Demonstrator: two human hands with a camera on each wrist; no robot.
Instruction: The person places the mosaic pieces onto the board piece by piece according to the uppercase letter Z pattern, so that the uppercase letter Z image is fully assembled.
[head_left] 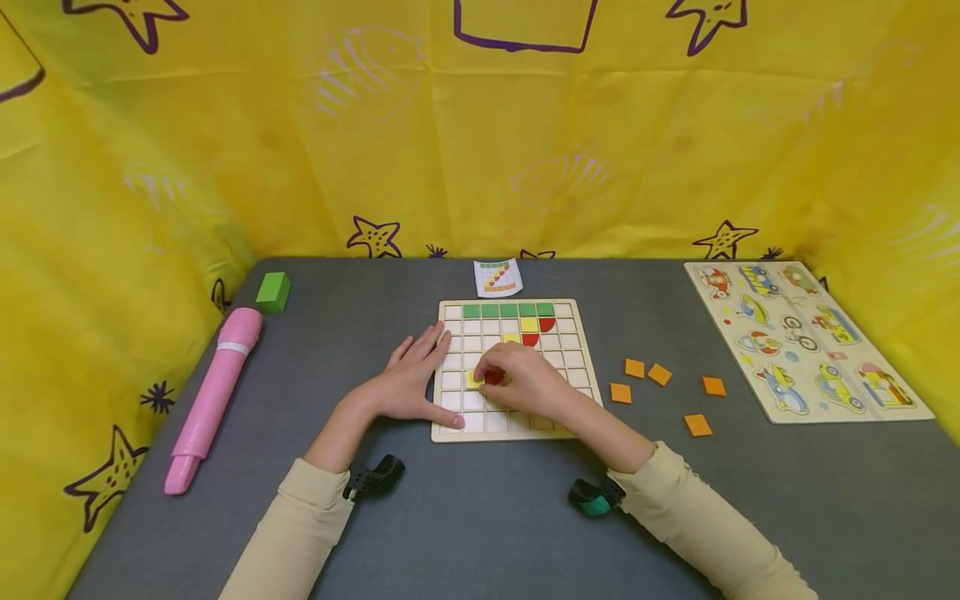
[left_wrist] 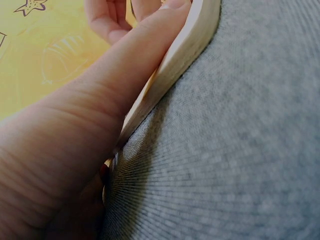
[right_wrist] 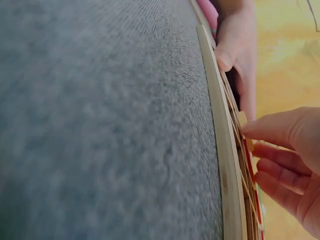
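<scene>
A wooden grid board (head_left: 450, 436) lies on the table, with a row of green square tiles (head_left: 509, 310) along its top. Below them, yellow squares (head_left: 528, 325) and red quarter-round pieces (head_left: 547, 324) step down toward the left. My right hand (head_left: 528, 382) is over the board and pinches a yellow square tile (right_wrist: 243, 118) between thumb and fingertips, beside a red piece (head_left: 493, 377). Part of the grid is hidden under this hand. My left hand (head_left: 408, 379) rests with spread, straight fingers on the board's left edge, its thumb at the lower left corner.
Several orange square tiles (head_left: 634, 367) lie loose right of the board. Behind it is a small pattern card (head_left: 498, 278). A pink microphone-shaped toy (head_left: 213, 396) and a green block (head_left: 273, 292) are at left; a picture puzzle board (head_left: 806, 346) is at far right.
</scene>
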